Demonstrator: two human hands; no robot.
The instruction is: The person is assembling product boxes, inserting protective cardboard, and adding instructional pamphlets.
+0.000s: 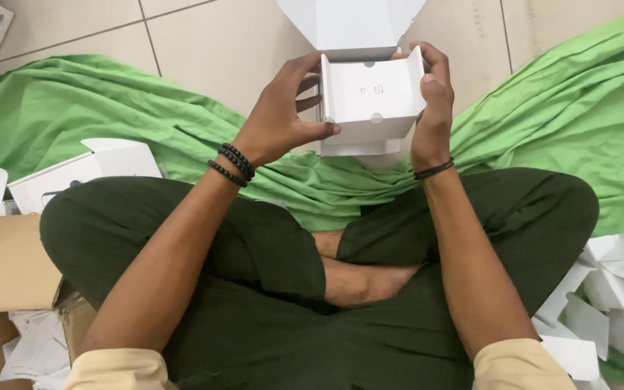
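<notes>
Head view of a person seated cross-legged on a tiled floor, over a crumpled green cloth. A small white cardboard box is held in the air in front of the knees, above the cloth, its lid flap standing open away from the person. The left hand grips the box's left side, thumb pressed on the lower front edge and fingers curled round the far side. The right hand clasps the right side, fingers closed over the top corner and thumb along the wall. Both hands are closed on the box; neither is spread open. Judged from its thin folded walls, the box is light and fairly stiff yet easily dented, with smooth faces that may slip; hold is best taken on opposite side walls near the corners, as here, not on the loose flap. At left lie another white box and a brown carton; at right, a heap of flat white box blanks
</notes>
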